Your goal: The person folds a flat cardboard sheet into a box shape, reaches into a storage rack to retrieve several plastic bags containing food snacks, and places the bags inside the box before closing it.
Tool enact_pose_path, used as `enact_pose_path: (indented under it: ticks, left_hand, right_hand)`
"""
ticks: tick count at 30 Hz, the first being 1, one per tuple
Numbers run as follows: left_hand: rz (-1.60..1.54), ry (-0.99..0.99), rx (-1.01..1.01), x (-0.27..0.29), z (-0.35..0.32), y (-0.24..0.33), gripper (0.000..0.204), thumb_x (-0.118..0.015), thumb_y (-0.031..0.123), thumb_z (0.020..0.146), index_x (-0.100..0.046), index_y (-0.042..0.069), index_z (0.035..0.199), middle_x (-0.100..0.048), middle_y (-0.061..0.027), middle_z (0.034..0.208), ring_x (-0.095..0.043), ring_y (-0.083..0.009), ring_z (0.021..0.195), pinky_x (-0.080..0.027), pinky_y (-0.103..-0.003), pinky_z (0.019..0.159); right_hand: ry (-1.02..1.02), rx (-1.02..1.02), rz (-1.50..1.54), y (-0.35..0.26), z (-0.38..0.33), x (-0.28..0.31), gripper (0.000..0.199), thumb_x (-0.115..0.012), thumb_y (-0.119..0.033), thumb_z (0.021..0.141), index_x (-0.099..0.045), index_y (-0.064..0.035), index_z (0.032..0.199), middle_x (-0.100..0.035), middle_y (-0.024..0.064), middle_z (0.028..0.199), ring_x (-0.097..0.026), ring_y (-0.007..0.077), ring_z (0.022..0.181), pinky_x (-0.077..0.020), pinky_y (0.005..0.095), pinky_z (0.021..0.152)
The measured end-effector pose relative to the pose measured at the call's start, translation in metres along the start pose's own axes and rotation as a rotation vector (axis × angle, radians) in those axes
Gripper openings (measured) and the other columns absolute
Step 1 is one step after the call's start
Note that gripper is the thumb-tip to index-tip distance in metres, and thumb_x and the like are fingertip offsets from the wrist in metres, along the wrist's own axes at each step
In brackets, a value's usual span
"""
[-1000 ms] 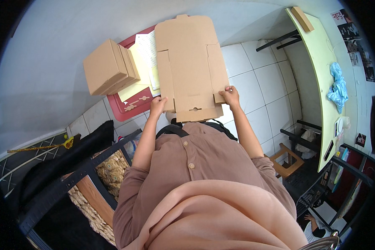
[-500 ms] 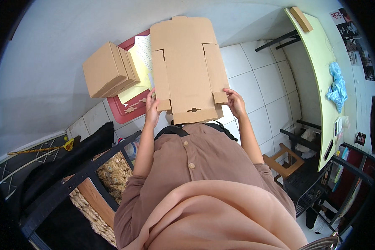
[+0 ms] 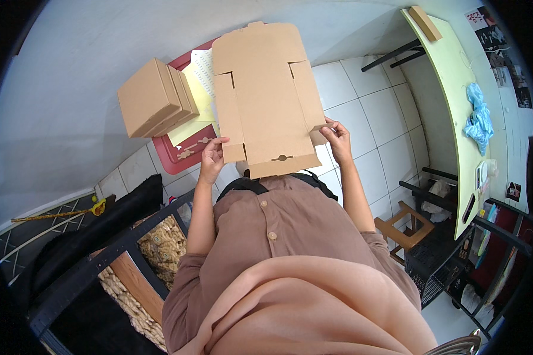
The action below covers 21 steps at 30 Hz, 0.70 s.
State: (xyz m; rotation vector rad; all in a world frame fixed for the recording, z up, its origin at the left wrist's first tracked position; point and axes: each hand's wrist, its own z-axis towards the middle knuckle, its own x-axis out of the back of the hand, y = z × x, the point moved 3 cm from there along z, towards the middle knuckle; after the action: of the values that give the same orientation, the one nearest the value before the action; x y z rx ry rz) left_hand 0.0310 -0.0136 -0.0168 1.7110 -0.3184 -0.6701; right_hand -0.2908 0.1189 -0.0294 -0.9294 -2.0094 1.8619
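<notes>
A flat, partly folded brown cardboard box [image 3: 266, 100] lies spread out in front of me, its rounded lid end away from me. The near edge has a slotted strip close to my body. My right hand [image 3: 339, 144] pinches the small corner flap on the right, which stands bent up. At the left near corner, my left hand [image 3: 210, 161] grips the edge of the other small flap [image 3: 234, 153] between its fingers and thumb.
Folded cardboard boxes [image 3: 151, 100] are stacked on the left, by a red low table [image 3: 167, 158] with papers and cardboard scraps. A pale yellow desk [image 3: 447, 77] holding a blue plastic bag [image 3: 478, 118] stands right. A wooden stool [image 3: 410, 228] and black bed frame [image 3: 100, 278] flank me.
My right hand has lifted the right corner flap outward and up. My left hand has shifted slightly and turned at the left flap, which now lies flatter.
</notes>
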Motion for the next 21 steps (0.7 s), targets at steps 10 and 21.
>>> enact_pose_path:
  ticks: [10, 21]
  left_hand:
    - [-0.017, 0.138, -0.059, -0.007, -0.004, -0.038, 0.025, -0.065, 0.001, 0.077, -0.043, 0.006, 0.089, -0.051, -0.0120, 0.111, -0.054, -0.0203, 0.102, -0.050, -0.032, 0.081]
    - [0.122, 0.168, -0.085, -0.014, 0.017, -0.031, 0.050, -0.072, 0.007, 0.072, -0.044, 0.002, 0.113, -0.057, -0.0072, 0.099, -0.059, -0.0164, 0.089, -0.049, -0.029, 0.081]
  right_hand:
    - [0.337, -0.204, -0.030, 0.039, -0.010, -0.003, 0.054, -0.073, -0.003, 0.068, -0.036, -0.0047, 0.108, -0.060, 0.0127, 0.084, -0.057, 0.0171, 0.079, -0.0442, 0.0295, 0.072]
    - [0.195, -0.313, -0.143, 0.033, 0.008, -0.005, 0.047, -0.071, -0.003, 0.070, -0.047, 0.0051, 0.110, -0.062, 0.0134, 0.086, -0.061, 0.0176, 0.076, -0.0490, 0.0285, 0.068]
